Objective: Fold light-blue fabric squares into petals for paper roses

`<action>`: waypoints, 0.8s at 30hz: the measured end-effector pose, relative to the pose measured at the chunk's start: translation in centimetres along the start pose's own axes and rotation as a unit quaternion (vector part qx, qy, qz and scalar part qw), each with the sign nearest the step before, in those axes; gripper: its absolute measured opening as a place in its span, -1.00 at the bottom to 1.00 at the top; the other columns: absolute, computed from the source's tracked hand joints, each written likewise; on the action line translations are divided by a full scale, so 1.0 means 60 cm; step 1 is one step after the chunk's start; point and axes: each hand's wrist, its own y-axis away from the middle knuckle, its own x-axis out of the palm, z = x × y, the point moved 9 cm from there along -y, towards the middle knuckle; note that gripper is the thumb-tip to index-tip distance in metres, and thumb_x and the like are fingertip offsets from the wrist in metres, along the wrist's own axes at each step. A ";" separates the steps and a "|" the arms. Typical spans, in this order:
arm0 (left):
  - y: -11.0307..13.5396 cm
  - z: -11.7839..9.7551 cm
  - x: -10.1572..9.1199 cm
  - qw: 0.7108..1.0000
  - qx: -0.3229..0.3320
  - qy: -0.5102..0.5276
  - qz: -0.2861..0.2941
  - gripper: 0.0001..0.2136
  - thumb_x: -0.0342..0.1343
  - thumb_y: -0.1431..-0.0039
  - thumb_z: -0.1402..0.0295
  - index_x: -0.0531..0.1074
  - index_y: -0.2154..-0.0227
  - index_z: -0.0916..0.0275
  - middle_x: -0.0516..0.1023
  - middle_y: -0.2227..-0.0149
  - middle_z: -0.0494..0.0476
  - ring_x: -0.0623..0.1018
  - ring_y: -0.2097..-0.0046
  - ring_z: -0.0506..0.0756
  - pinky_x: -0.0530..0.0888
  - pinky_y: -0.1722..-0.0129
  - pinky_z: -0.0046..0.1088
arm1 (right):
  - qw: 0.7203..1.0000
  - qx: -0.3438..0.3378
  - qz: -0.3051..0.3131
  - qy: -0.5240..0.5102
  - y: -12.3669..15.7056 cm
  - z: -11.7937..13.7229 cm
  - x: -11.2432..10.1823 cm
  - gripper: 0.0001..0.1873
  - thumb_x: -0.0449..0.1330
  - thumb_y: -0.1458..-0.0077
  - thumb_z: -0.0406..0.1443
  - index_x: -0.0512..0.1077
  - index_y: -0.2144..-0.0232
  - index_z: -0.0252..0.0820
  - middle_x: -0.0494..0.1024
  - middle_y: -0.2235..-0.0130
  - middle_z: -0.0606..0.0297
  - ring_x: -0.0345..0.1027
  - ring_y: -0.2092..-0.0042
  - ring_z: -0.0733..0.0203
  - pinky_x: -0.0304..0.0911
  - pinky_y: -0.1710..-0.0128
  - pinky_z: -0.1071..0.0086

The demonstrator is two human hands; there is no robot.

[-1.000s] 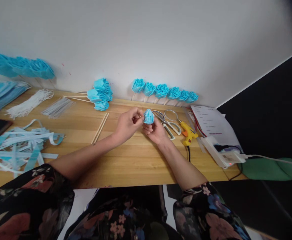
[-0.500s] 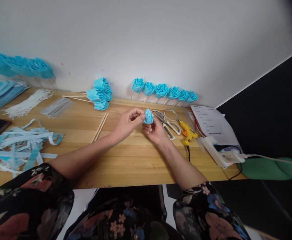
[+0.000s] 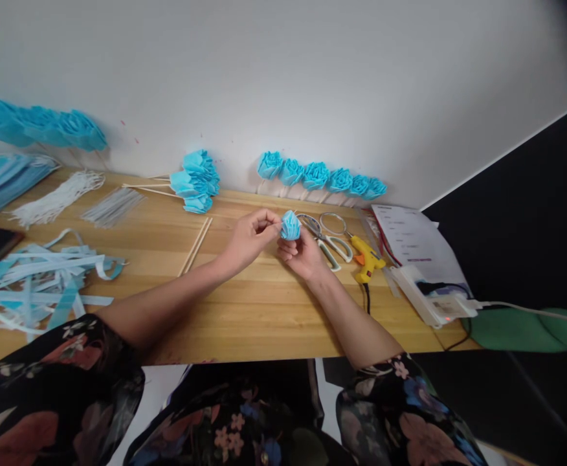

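Blue pleated bloom (image 3: 290,226) | left fingers (image 3: 270,233) pinched on its edge | right fingers (image 3: 288,249) clamped around its underside

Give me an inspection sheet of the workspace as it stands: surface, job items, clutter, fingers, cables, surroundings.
Surface: wooden table.
Job items: small blue flower in hand; row of six blue flowers behind; two bare sticks; scissors; yellow glue gun.
Clutter: loose blue and white strips, left.
Fingers: left fingers at the flower's left edge, grip unclear; right fingers hold it.
Cables: black cord from glue gun; white cable at power strip.
Surroundings: pale wall.
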 end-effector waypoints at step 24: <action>0.008 -0.011 -0.005 0.981 0.089 -0.166 -0.042 -0.94 0.10 -0.11 0.47 0.45 0.39 0.21 0.42 0.53 -0.05 0.35 0.48 -0.03 0.26 0.43 -0.51 | 1.000 -0.003 0.008 0.009 -0.002 0.001 0.002 -0.61 0.12 -0.29 -0.16 0.25 0.56 -0.16 0.14 0.70 0.51 -0.10 0.67 0.44 -0.01 0.69 0.59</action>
